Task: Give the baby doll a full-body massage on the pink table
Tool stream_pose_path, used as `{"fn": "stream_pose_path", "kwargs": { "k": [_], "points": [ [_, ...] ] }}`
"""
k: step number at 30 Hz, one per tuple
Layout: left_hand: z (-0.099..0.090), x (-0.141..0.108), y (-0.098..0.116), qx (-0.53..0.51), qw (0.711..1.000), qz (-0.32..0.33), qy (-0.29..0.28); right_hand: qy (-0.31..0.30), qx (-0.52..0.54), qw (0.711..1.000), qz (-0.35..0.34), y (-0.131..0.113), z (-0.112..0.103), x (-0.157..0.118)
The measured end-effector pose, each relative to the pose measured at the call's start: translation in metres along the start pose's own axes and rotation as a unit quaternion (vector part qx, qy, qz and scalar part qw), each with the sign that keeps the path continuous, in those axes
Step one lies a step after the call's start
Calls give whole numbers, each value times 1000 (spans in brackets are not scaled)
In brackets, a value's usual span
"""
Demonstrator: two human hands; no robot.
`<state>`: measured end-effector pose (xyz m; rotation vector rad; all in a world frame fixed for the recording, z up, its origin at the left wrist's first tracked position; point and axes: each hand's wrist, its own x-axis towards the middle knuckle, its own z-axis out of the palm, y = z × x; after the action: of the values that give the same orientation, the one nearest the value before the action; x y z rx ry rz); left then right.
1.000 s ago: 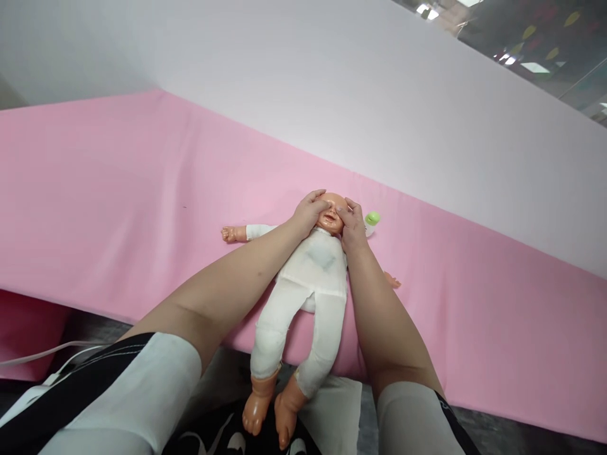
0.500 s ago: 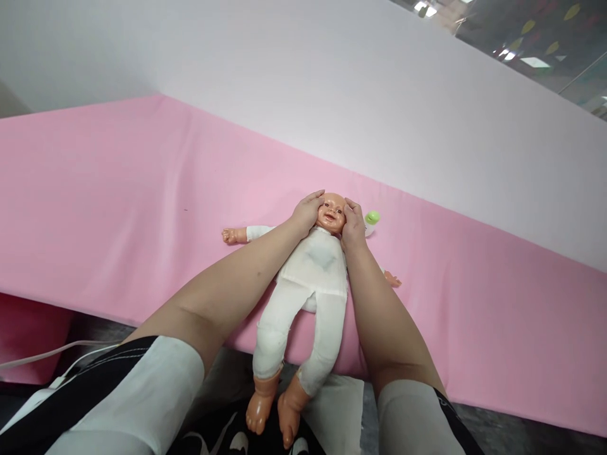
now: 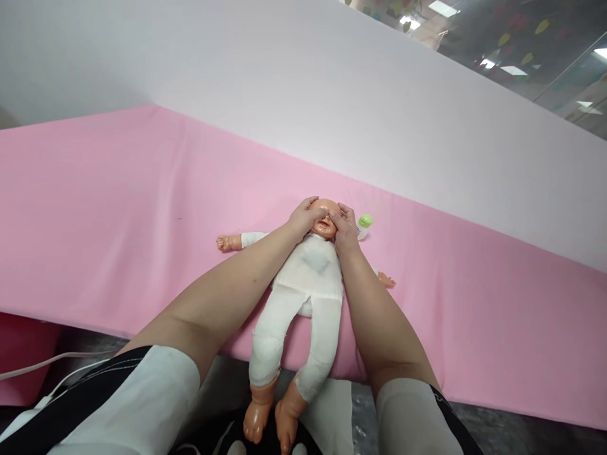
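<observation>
- Cupping the head (image 3: 327,203) of the doll (image 3: 308,268) from both sides, with the thumbs laid across its eye area; this looks like light contact work on the face.
- The left hand (image 3: 302,221) curves around the head's 9 o'clock side, fingers bent and gripping it.
- The right hand (image 3: 346,232) grips the 3 o'clock side the same way, its thumb near the other one.
- Any thumb movement from here calls, I judge, for gentle, even pressure, with the fingers steadying the head.
- The doll lies face up on the pink tabletop (image 3: 497,316), its head towards 12 o'clock and its feet (image 3: 287,417) past the near edge, between 6 and 7 o'clock.
- A small bottle (image 3: 362,232) with a green cap (image 3: 365,220) sits just beside the right hand, at 3 o'clock from the head; its contents cannot be made out.
</observation>
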<state>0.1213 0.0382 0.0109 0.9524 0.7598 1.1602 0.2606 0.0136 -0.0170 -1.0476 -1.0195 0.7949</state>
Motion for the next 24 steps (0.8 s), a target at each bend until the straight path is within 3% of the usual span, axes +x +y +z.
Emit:
{"fn": "stream_pose_path", "kwargs": {
  "k": [7, 12, 20, 24],
  "points": [
    [-1, 12, -9, 44, 998, 19, 29, 37, -70, 997, -10, 9, -1, 10],
    [0, 15, -8, 5, 1000, 5, 24, 57, -41, 998, -7, 11, 1, 11],
    [-13, 10, -3, -76, 997, -26, -11, -22, 126, 989, 71, -3, -5, 2],
    [-14, 8, -8, -67, 998, 1, -7, -49, 99, 992, 69, -7, -7, -2]
  ]
}}
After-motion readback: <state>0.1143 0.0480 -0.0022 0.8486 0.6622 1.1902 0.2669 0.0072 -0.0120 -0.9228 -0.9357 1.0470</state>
